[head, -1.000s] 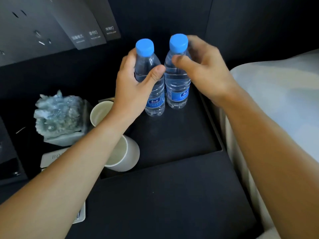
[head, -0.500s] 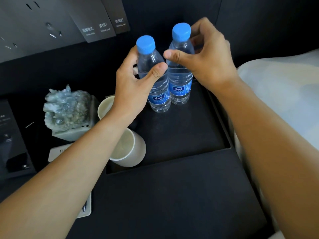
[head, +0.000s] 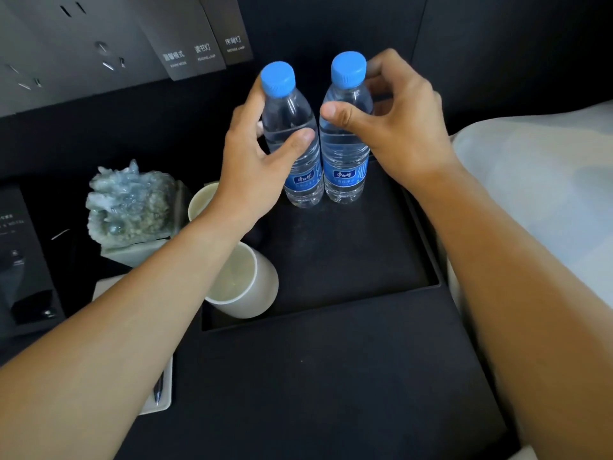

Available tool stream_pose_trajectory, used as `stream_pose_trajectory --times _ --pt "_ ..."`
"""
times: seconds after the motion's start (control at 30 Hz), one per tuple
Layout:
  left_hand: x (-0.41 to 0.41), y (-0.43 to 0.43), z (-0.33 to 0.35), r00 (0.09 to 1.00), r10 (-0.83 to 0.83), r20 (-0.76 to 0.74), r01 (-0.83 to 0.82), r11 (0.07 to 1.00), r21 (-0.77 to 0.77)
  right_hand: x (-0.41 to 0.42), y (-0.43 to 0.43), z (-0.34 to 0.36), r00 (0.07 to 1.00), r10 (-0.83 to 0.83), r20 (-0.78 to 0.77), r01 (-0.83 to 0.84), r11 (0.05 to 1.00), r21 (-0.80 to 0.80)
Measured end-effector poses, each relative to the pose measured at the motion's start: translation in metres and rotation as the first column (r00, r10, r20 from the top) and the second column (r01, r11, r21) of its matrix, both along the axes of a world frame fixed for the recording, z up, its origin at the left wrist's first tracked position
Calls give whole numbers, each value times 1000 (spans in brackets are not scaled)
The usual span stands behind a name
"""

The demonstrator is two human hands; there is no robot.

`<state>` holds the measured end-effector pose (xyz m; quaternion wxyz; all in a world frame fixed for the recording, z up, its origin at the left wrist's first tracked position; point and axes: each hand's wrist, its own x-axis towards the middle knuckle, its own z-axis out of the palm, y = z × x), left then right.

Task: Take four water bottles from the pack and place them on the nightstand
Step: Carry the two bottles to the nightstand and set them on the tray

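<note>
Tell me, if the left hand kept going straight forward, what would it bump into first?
Its grip is already around the left bottle, so it would push that. Behind stands the dark wall, though depth is hard to judge here.

Left bottle [head: 292, 141]: clear plastic, blue cap, blue label low on body, upright at back of black nightstand [head: 331, 376] recessed top. Right bottle [head: 346, 144]: same make, blue cap, upright, just beside left one, bases nearly touching. Both appear full, caps on.
</note>
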<state>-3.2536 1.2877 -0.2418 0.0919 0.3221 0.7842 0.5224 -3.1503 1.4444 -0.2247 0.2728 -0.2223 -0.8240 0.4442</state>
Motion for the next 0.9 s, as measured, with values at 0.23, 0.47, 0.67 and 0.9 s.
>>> stream_pose_trajectory --times 0.23,0.47,0.67,0.9 --pt "-17 -3 -1 993 -97 64 98 995 -14 6 4 1 994 110 0 -110 993 -35" --pt "-25 -8 0 986 -156 49 158 987 -34 9 12 -9 977 212 -10 -212 977 0" --pt "-24 -7 -6 990 -144 -2 144 990 9 7 18 -19 964 258 -69 -258 966 0" --pt "-40 -11 0 972 -227 -57 226 974 -23 2 37 -17 932 346 -111 -350 936 -28"
